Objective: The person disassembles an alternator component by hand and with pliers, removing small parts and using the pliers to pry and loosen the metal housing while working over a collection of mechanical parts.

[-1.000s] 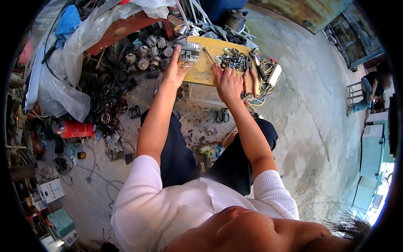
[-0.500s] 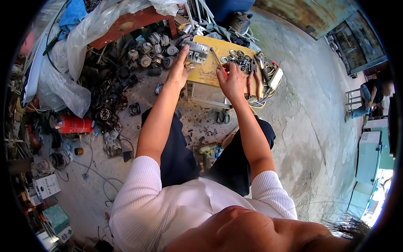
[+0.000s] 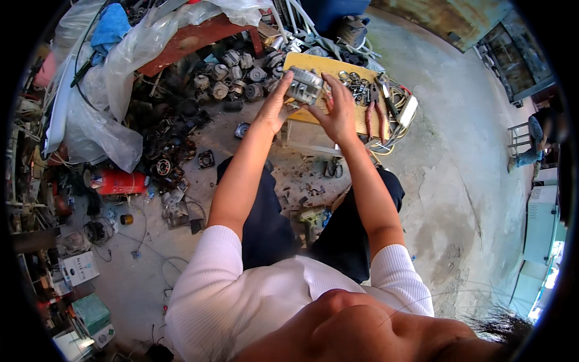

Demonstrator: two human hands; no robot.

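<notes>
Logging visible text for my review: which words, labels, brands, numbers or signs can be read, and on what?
Nothing quotable.
White box, lower left: dark printing, too small and blurred to quote.
Small white box below it: dark mark, too small to make out.
Held ribbed metal housing: no lettering discernible.

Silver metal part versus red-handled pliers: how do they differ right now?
The silver metal part is in the left hand; the red-handled pliers lie on the yellow table. The part is chunky and ribbed, the pliers slender with two spread handles. Both show grey metal.
</notes>
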